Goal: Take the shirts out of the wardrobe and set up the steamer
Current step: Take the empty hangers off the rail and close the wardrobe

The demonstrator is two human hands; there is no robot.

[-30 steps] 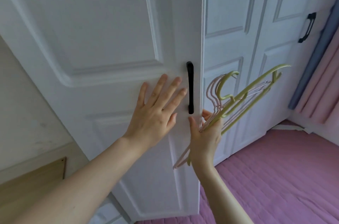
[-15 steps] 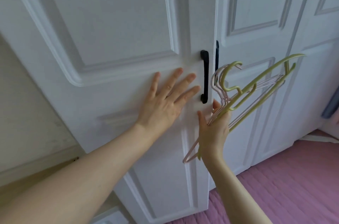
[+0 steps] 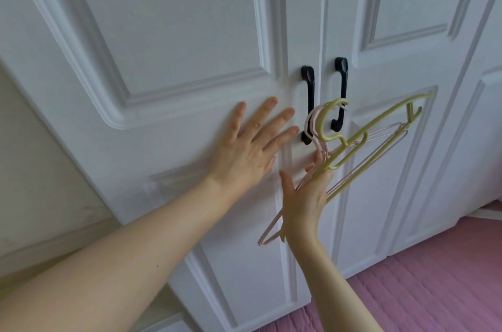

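A white panelled wardrobe fills the view. Its left door [image 3: 168, 40] lies flush with the right door [image 3: 402, 0]. My left hand [image 3: 250, 149] is pressed flat on the left door, fingers spread, just left of its black handle [image 3: 308, 103]. A second black handle [image 3: 341, 92] sits on the right door. My right hand [image 3: 305, 195] holds a bundle of empty hangers [image 3: 364, 138], one yellow-green and a few pale pink, in front of the door seam. No shirts or steamer are in view.
A pink quilted cover [image 3: 434, 291] lies at the lower right below the doors. A cream wall [image 3: 32, 168] with a wooden strip [image 3: 27, 272] runs along the left. More white door panels [image 3: 475, 127] continue to the right.
The left door has swung shut under my left hand, so both black handles now sit side by side. My right hand kept hold of the hangers.
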